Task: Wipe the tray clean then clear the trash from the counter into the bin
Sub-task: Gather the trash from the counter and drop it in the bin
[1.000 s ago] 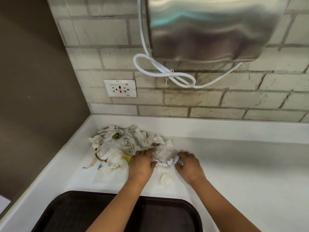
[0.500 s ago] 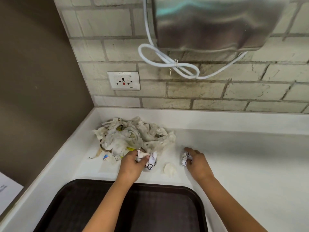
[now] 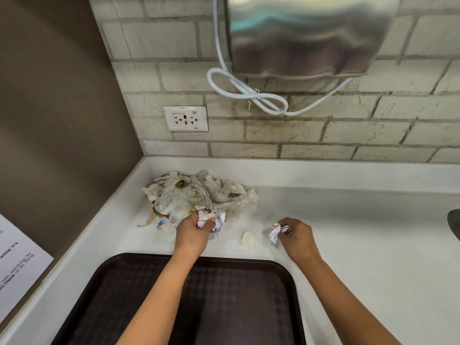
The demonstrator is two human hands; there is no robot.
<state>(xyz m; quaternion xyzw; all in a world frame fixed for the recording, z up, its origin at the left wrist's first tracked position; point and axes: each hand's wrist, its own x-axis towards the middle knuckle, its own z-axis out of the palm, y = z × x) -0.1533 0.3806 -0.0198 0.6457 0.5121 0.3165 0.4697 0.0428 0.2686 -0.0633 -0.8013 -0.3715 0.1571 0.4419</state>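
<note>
A heap of used napkins sits in the counter corner. The left hand grips a crumpled paper wad at the heap's edge; a loose scrap lies between the hands; the right hand pinches a smaller wad. The dark tray looks clean; the clearing appears barely begun, with no bin in view.

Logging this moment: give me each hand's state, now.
Left hand: closed, gripping crumpled printed paper.
Right hand: closed, pinching a smaller crumpled paper scrap.
</note>
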